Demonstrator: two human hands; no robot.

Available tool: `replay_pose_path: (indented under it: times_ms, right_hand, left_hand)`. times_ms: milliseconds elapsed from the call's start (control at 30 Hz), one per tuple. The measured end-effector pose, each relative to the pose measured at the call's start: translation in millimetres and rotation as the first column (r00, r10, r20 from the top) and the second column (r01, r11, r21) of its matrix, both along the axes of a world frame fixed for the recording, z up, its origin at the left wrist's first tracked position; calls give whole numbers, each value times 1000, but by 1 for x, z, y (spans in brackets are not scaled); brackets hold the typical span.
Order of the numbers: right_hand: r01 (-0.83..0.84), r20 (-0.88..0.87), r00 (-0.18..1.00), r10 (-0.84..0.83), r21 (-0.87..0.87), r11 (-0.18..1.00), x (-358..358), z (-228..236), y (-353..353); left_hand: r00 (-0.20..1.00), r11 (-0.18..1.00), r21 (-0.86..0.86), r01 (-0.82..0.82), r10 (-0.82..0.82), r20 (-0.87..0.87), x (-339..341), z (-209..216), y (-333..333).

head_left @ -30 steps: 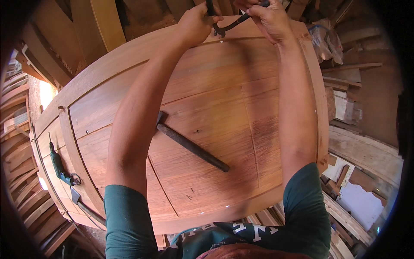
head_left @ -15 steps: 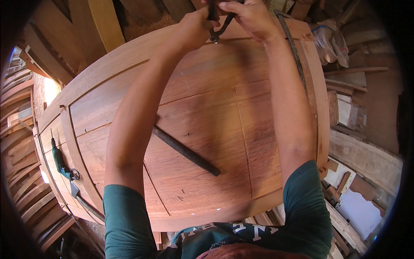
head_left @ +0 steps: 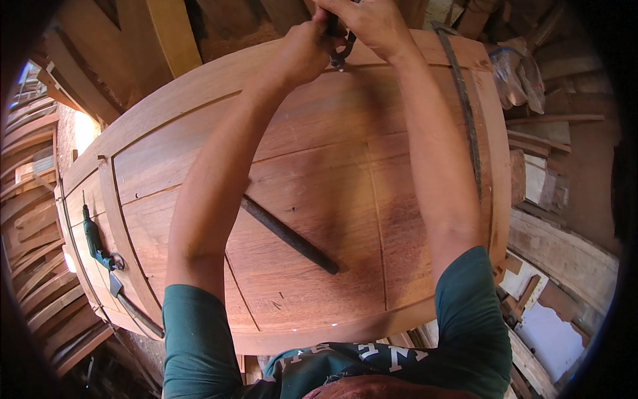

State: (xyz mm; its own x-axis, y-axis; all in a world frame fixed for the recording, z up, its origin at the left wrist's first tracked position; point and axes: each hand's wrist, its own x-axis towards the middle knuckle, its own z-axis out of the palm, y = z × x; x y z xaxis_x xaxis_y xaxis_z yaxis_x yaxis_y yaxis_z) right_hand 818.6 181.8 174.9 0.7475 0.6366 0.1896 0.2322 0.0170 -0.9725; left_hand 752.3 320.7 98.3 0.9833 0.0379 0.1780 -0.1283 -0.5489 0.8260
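A large wooden panel door [head_left: 319, 199] lies flat before me. At its far edge my left hand [head_left: 307, 52] and my right hand [head_left: 375, 28] are closed on a dark metal tool that looks like pincers [head_left: 343, 56]. The lower end of the tool points at the door's far rail, where a small shiny spot shows. Fingers and the frame's top edge hide much of the tool. A dark round handle [head_left: 292, 236] lies slantwise on the middle of the door, its upper end hidden by my left forearm.
At the door's left end lie a green power drill [head_left: 95, 238] and a flat-bladed tool with a dark handle [head_left: 136, 309]. A metal clamp bar [head_left: 460, 93] crosses the right end. Boards [head_left: 565, 256] and a clear plastic bag [head_left: 518, 76] lie to the right; more planks [head_left: 40, 266] stand left.
Both hands and the tool have shifted slightly relative to the door's far rail, the right hand moving left and up. The handle on the door and the drill stay in place.
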Motion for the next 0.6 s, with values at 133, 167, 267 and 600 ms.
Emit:
replay_pose_path:
  times_ms: [133,167,267,600]
  right_hand:
    - [55,-2,998,-55,32,998,-6,-3,9]
    - [48,22,999,-49,27,998,-5,-4,9]
    - [12,61,998,-13,30,999,-1,-3,10]
    - [487,218,853,-475,-3,873,8,3,35]
  left_hand:
    - [989,965,-217,147,-149,4,2,-5,3]
    - [981,947,-272,172,-189,-37,10,-4,-4]
    - [960,979,47,198,-204,191,19,-5,-14]
    - [962,900,-436,-6,125,245,35,-12,-44]
